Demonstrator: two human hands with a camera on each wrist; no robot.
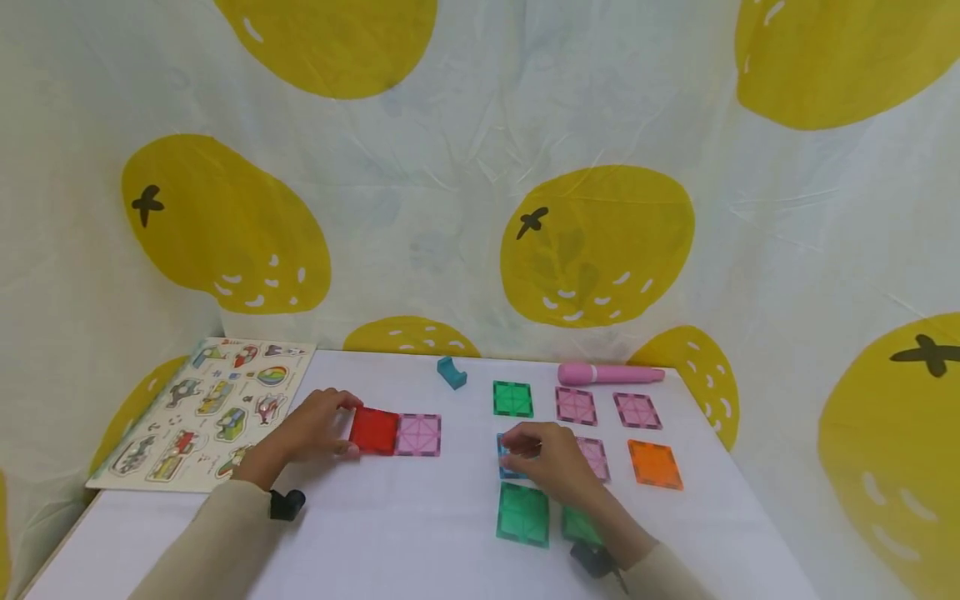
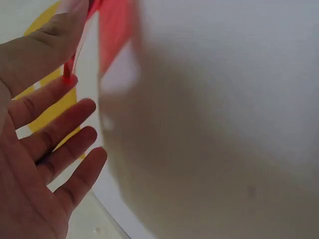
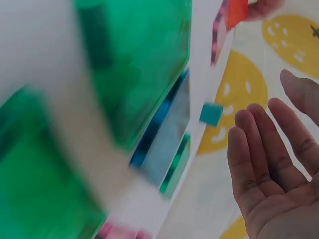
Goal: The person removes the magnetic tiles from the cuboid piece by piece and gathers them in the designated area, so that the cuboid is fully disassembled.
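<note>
A red magnetic tile is pinched at its left edge between the thumb and index finger of my left hand; the other fingers are spread in the left wrist view. Its right side meets a pink magnetic tile lying on the table. My right hand hovers above a blue magnetic tile and partly covers it. Nothing is between its loosely extended fingers in the right wrist view. Nearest to this hand lie a green tile, another green tile partly under the forearm, and a pink tile.
Farther back are a green tile, two pink tiles and a pink pen-shaped toy. An orange tile lies at the right. A teal notched block sits at the back, and a picture board lies left.
</note>
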